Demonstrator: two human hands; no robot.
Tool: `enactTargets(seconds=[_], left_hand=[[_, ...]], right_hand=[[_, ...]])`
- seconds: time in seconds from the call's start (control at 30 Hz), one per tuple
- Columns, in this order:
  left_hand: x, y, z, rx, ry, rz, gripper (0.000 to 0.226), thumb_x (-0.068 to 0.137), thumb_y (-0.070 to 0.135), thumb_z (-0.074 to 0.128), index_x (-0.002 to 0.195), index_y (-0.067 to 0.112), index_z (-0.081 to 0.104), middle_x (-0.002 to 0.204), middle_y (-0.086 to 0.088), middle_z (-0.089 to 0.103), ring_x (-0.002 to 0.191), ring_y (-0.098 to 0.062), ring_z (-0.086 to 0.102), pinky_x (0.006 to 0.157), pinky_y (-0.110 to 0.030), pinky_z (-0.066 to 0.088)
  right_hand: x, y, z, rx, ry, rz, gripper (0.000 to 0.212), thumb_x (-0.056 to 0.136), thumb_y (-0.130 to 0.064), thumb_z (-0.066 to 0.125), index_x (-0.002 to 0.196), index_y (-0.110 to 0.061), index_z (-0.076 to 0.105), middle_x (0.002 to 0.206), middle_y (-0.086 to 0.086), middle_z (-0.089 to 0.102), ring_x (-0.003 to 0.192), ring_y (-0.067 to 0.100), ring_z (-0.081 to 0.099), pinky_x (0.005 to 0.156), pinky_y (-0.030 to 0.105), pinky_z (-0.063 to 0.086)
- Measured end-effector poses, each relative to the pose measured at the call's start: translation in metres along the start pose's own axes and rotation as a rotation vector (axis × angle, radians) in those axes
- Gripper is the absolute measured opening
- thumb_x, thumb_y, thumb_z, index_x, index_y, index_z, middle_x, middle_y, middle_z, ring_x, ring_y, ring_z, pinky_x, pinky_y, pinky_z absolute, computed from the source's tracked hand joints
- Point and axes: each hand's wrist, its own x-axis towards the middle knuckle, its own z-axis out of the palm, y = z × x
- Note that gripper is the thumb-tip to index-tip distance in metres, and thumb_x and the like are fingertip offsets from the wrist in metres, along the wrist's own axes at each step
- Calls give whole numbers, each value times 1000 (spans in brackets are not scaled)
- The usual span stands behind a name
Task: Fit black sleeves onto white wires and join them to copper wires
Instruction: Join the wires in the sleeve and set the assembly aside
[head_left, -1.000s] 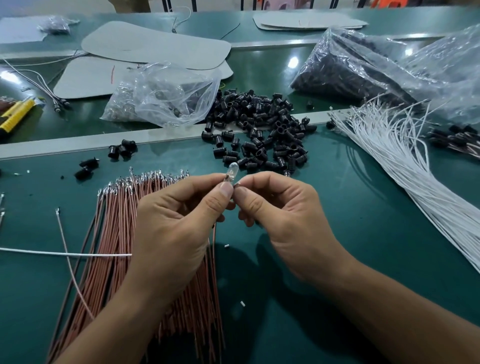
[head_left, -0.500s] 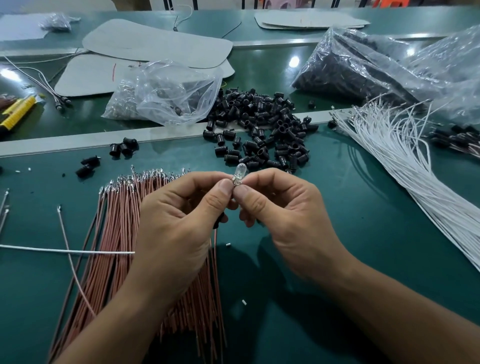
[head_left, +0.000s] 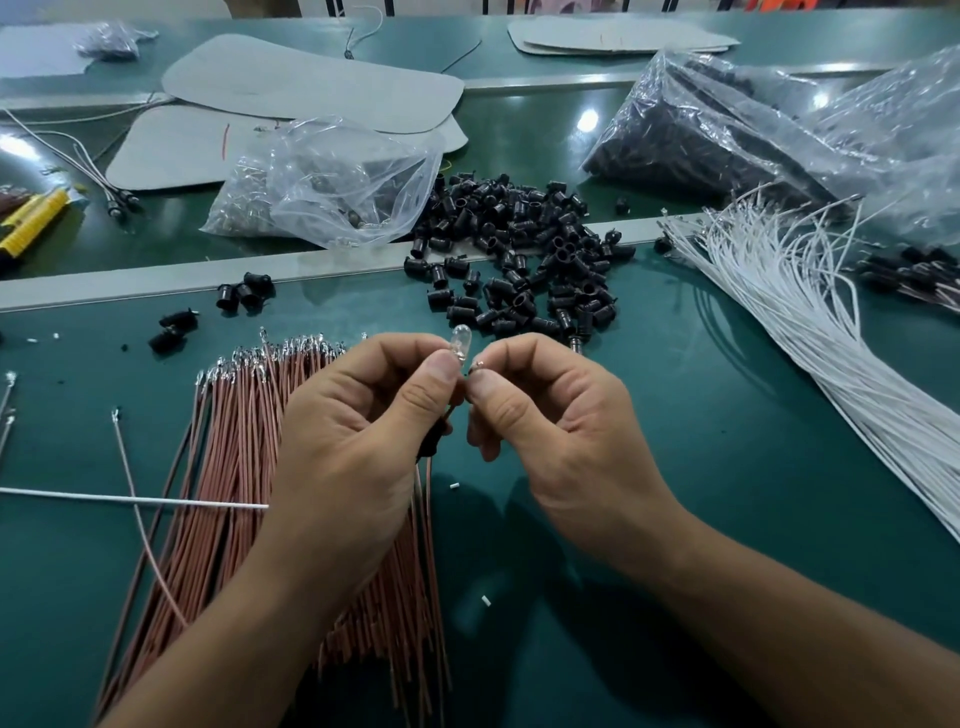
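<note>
Firstly, table (head_left: 727, 467): green, it carries everything.
White wires (head_left: 810, 332): a big loose bundle on the right side of the table.
Copper wires (head_left: 228, 467): a flat bundle on the left, partly under the left hand, with the metal ends pointing away.
Clear bag (head_left: 332, 182): it lies behind the copper wires.
Black sleeves (head_left: 524, 249): a heap beyond the hands, between the clear bag and the white wires.
Left hand (head_left: 353, 447): raised over the copper wires, with thumb and forefinger clamped on the bulb. A single white wire (head_left: 130, 500) goes out to the left from behind it.
Right hand (head_left: 550, 431): just beside the left hand, thumb and forefinger pinching a metal tip (head_left: 478, 364).
Bulb (head_left: 461, 340): small, clear, upright above the fingertips.
</note>
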Motion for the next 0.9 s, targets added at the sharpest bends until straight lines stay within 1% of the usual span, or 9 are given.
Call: enactTargets(seconds=[0.17, 0.27, 0.37, 0.47, 0.57, 0.67, 0.77, 0.9], left_hand=[[0, 0, 1, 29, -13, 45, 9, 86, 31, 69, 91, 27, 75, 79, 5, 70, 71, -7, 63, 65, -17, 51], [0, -1, 0, 28, 3, 40, 9, 85, 31, 70, 91, 26, 76, 80, 4, 70, 72, -9, 63, 66, -20, 52], [0, 0, 0, -29, 7, 13, 10, 82, 29, 73, 89, 24, 77, 78, 3, 71, 71, -12, 62, 66, -22, 53], [0, 2, 1, -63, 11, -8, 9, 79, 28, 73, 86, 24, 78, 77, 3, 71, 68, -9, 62, 64, -19, 52], [0, 3, 1, -65, 21, -19, 12, 77, 29, 74, 86, 23, 78, 77, 2, 72, 68, -10, 62, 64, -19, 52], [-1, 6, 1, -11, 31, -8, 12, 75, 30, 76, 85, 24, 79, 76, 1, 72, 69, -13, 61, 65, -22, 52], [-1, 9, 1, 84, 32, 38, 7, 78, 23, 80, 85, 24, 79, 77, -1, 73, 70, -14, 64, 65, -25, 54], [-1, 11, 1, 220, -3, 109, 10, 86, 13, 70, 93, 10, 76, 85, -6, 73, 77, -16, 68, 68, -27, 54]], right_hand=[[-1, 1, 1, -11, 4, -14, 5, 95, -16, 61, 93, -13, 65, 68, -5, 63, 64, 9, 58, 61, 24, 50], [-2, 0, 1, 5, 16, -19, 6, 92, -17, 66, 92, -12, 67, 68, -5, 63, 63, 9, 57, 60, 24, 50], [0, 0, 0, 7, 25, -23, 5, 88, -17, 70, 89, -13, 68, 66, -5, 64, 61, 9, 57, 57, 22, 50], [1, 0, -2, -7, 18, -27, 2, 91, -14, 68, 90, -13, 69, 66, -4, 64, 61, 9, 57, 58, 23, 49], [0, 2, -1, -27, 19, -42, 4, 94, -14, 65, 92, -16, 69, 67, -7, 64, 61, 7, 58, 58, 21, 48], [0, 3, -1, -80, 45, -77, 5, 94, -14, 66, 93, -17, 70, 67, -8, 64, 61, 5, 58, 59, 18, 48], [-1, 3, -2, -113, 73, -100, 6, 92, -14, 69, 91, -19, 72, 67, -11, 64, 61, 4, 58, 60, 15, 47], [-1, 4, -2, -161, 95, -110, 6, 91, -10, 70, 92, -15, 73, 71, -13, 65, 61, 4, 59, 60, 15, 48]])
